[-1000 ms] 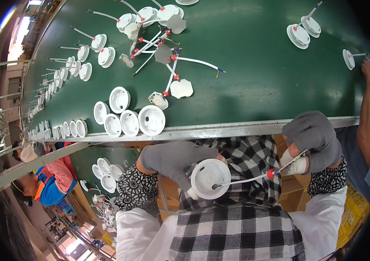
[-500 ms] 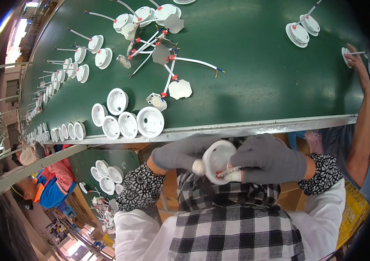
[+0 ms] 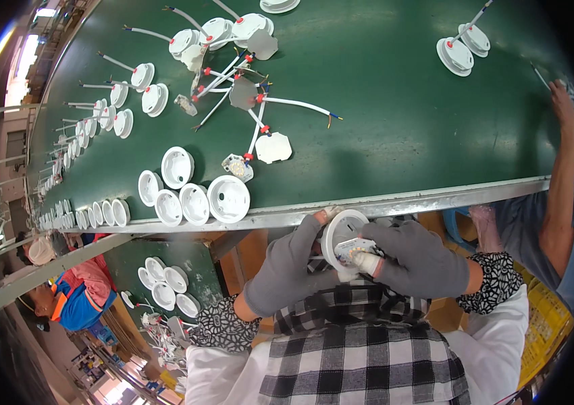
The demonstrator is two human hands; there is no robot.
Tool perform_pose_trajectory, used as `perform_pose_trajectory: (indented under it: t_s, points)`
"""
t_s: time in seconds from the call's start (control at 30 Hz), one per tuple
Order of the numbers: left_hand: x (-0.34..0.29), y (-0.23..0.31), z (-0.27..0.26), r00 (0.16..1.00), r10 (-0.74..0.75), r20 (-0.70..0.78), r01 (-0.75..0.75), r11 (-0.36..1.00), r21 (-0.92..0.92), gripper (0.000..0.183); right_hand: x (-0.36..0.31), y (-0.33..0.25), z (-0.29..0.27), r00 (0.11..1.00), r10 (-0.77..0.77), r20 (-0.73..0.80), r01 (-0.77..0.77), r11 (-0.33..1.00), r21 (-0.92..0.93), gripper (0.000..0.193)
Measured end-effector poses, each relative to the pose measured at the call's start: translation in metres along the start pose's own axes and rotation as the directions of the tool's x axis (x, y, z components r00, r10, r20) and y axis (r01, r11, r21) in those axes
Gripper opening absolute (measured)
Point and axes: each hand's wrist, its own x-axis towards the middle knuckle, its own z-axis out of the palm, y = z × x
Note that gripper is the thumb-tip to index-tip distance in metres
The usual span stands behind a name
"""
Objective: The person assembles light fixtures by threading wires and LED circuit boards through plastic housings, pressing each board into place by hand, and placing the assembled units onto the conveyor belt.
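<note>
Just off the table's near edge, my left hand (image 3: 288,264), in a grey fingerless glove, grips a white round lamp housing (image 3: 331,236) by its rim. The housing is tilted, its open side toward my right. My right hand (image 3: 423,260), gloved the same way, pinches a small pale LED circuit board (image 3: 350,250) at the housing's mouth. White finger covers show on the right hand's tips. Part of the housing's inside is hidden behind the board and fingers. Whether the board touches the inner wall, I cannot tell.
On the green table (image 3: 381,128) stand several white housings (image 3: 229,199) at the near left. Beyond them lies a tangle of boards with white cables (image 3: 243,94). Finished-looking capped lamps (image 3: 155,100) line the left. A co-worker's hand (image 3: 564,104) reaches in at right.
My left hand has shifted to grip the housing's rim from the left. The LED board now shows at the mouth, where a red cable fitting showed before. The co-worker's hand has moved slightly.
</note>
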Motion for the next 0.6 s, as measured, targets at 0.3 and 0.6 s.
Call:
perform_pose_trajectory:
  t_s: [0.3, 0.6]
  points:
    - [-0.011, -0.029, 0.023, 0.993, 0.073, -0.089, -0.084, 0.989, -0.119, 0.092, -0.01, -0.012, 0.008, 0.984, -0.146, -0.098, 0.115, 0.956, -0.271, 0.031]
    - [-0.025, -0.058, 0.027, 1.0, -0.003, -0.009, 0.0, 0.957, -0.291, 0.09, -0.005, -0.006, 0.01, 0.845, -0.453, -0.285, 0.302, 0.844, -0.443, 0.054]
